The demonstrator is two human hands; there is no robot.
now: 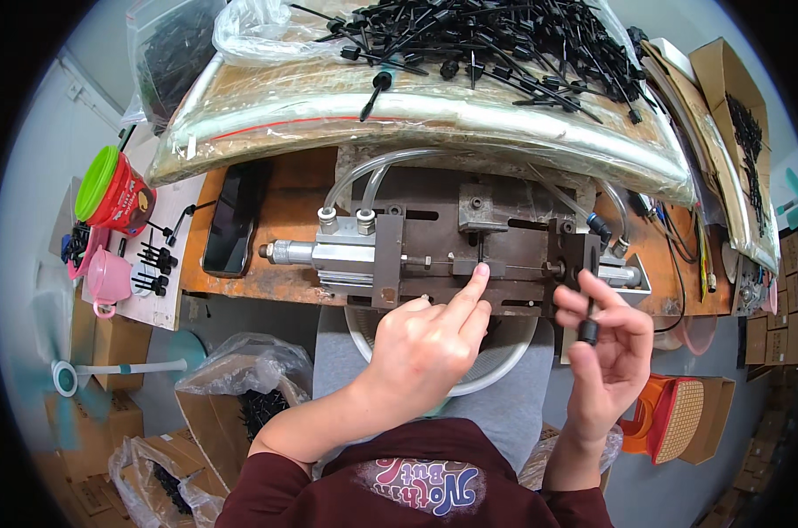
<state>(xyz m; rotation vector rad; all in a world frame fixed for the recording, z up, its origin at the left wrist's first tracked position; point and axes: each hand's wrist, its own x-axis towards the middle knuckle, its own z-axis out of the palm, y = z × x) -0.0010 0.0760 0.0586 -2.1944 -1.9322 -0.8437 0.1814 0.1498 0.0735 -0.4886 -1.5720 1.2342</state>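
My left hand (430,343) reaches over the metal fixture with its index finger stretched out and the other fingers loosely bent. That fingertip rests at a small block (478,267) in the fixture's middle, at the lower end of a thin black stem (481,251). Whether it presses on the stem I cannot tell. To the right, my right hand (614,348) pinches a black plastic piece with a knobbed end (588,331) between thumb and fingers; its fingers are slightly blurred. A silver pneumatic cylinder (344,255) is mounted at the fixture's left, with clear air tubes (372,167) on top.
Behind the fixture a plastic-wrapped board (267,132) carries a heap of black stemmed parts (504,53). A phone (236,220), a pink cup (110,277) and a red tub (126,198) stand left. Below the fixture sits a white basket (487,383); a fan (64,378) is lower left.
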